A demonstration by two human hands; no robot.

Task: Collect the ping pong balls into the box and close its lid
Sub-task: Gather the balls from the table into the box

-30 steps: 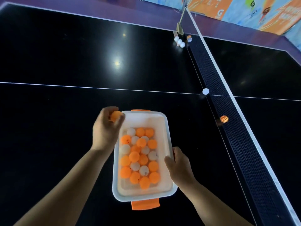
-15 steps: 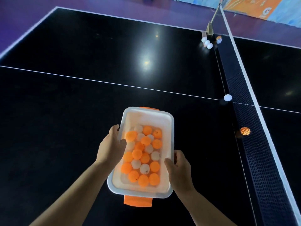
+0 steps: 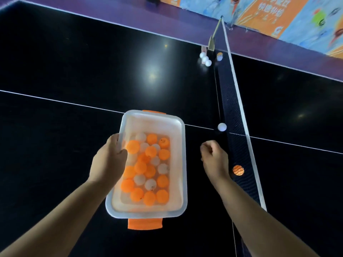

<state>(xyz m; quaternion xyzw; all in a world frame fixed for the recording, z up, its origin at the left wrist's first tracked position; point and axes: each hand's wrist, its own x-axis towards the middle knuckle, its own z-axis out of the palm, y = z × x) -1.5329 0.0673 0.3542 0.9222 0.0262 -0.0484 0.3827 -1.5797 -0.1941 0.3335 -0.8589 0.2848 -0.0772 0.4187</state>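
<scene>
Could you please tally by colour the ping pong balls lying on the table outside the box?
White: 4 (cluster of three near the net post, single white ball at the net)
Orange: 2 (far orange ball, near orange ball, both behind the net)
Total: 6

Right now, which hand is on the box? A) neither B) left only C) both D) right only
B: the left hand grips the left rim of the box, thumb inside over the balls, while the right hand is apart from it, fingers curled, between the box and the net.
</scene>
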